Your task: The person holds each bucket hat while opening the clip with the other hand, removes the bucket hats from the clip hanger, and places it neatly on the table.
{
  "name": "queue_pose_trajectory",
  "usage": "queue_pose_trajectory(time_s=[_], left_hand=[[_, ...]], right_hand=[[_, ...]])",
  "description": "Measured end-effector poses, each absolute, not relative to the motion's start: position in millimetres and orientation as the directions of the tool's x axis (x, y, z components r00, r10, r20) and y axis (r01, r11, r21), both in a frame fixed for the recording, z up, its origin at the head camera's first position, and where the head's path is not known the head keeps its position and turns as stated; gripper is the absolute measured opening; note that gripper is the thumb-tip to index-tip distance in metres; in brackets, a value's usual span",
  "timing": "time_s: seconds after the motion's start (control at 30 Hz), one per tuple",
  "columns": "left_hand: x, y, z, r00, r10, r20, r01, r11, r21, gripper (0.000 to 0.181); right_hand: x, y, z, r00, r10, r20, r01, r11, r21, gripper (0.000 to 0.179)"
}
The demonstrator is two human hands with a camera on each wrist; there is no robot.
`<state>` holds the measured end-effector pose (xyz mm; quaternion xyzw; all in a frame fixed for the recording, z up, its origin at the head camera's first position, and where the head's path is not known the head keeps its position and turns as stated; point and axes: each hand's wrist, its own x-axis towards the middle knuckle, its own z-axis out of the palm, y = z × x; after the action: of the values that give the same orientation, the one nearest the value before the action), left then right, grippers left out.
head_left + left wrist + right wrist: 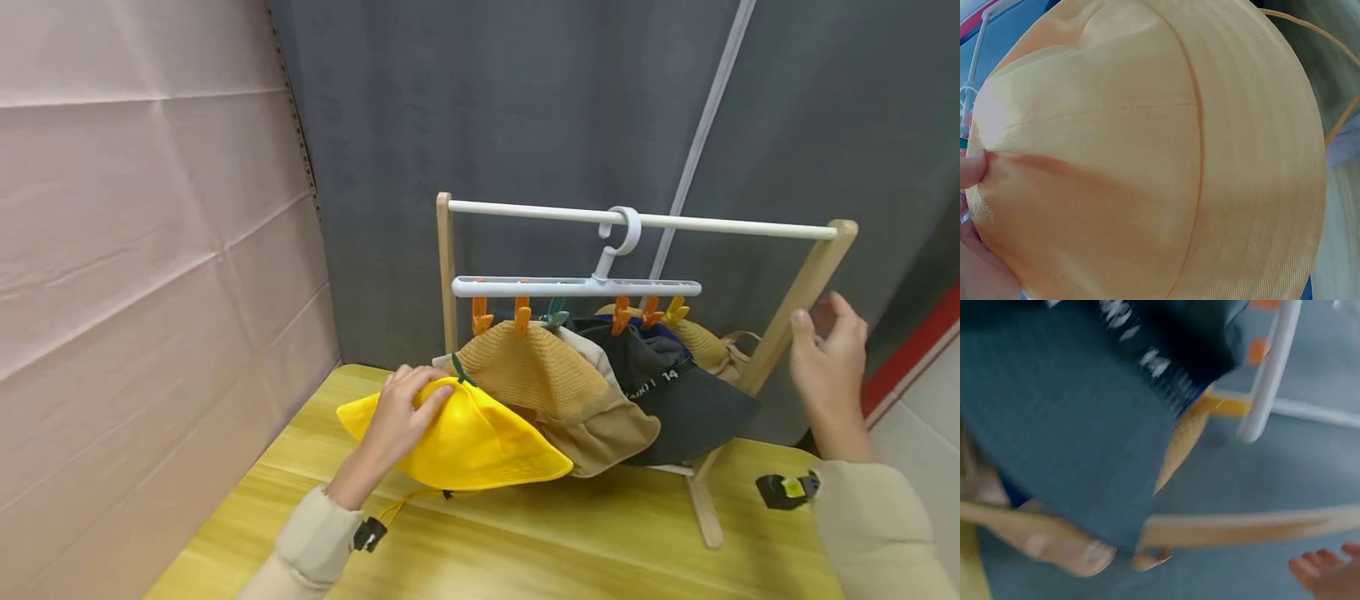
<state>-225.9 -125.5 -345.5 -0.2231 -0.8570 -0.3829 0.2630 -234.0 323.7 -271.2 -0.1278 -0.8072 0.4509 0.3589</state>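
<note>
My left hand [401,412] grips the crown of a yellow bucket hat [480,442], close to a green leaf-shaped tab on its top. In the left wrist view, the thumb and fingers pinch the fabric of the hat [1135,156] at the left edge. Behind it, a tan woven hat [540,367] and a dark grey cap [697,417] with white lettering hang from clips on a light grey hanger [517,287]. My right hand [832,358] is beside the rack's right wooden post [795,308], fingers loosely bent, holding nothing.
The hanger hooks over the white bar [712,223] of a wooden rack on a wood-grain table [450,558]. Orange, teal and yellow clips [677,310] line the hanger. Another woven hat [708,342] hangs behind. A pale pink curtain [150,250] stands at the left.
</note>
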Motion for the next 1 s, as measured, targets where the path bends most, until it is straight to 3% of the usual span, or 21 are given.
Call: queue_pose_trajectory(time_s=[0.07,0.13,0.23,0.47,0.67,1.0], left_hand=[[-225,-129,-346,-0.767,0.170,0.618,0.575,0.609,0.547,0.011],[-224,-131,-345,-0.768,0.159,0.621,0.571,0.610,0.549,0.012],[-224,-134,-344,-0.762,0.147,0.631,0.574,0.606,0.551,0.012],[-222,-143,-345,-0.764,0.115,0.635,0.562,0.604,0.565,0.012],[-220,-149,-345,-0.754,0.070,0.653,0.559,0.590,0.582,0.012],[-212,-172,-358,-0.791,-0.054,0.610,0.469,0.586,0.661,0.009]], right_hand=[[-238,335,-276,-0.764,0.489,0.420,-0.075,0.579,-0.812,0.055],[-243,340,-280,-0.778,0.465,0.423,-0.079,0.595,-0.800,0.055],[-252,339,-285,-0.729,0.483,0.485,-0.099,0.627,-0.773,0.046],[-270,331,-296,-0.522,0.555,0.648,-0.184,0.669,-0.720,0.033],[-272,338,-303,-0.483,0.635,0.603,-0.225,0.576,-0.786,0.012],[-277,333,-308,-0.491,0.621,0.611,-0.300,0.538,-0.788,0.014]])
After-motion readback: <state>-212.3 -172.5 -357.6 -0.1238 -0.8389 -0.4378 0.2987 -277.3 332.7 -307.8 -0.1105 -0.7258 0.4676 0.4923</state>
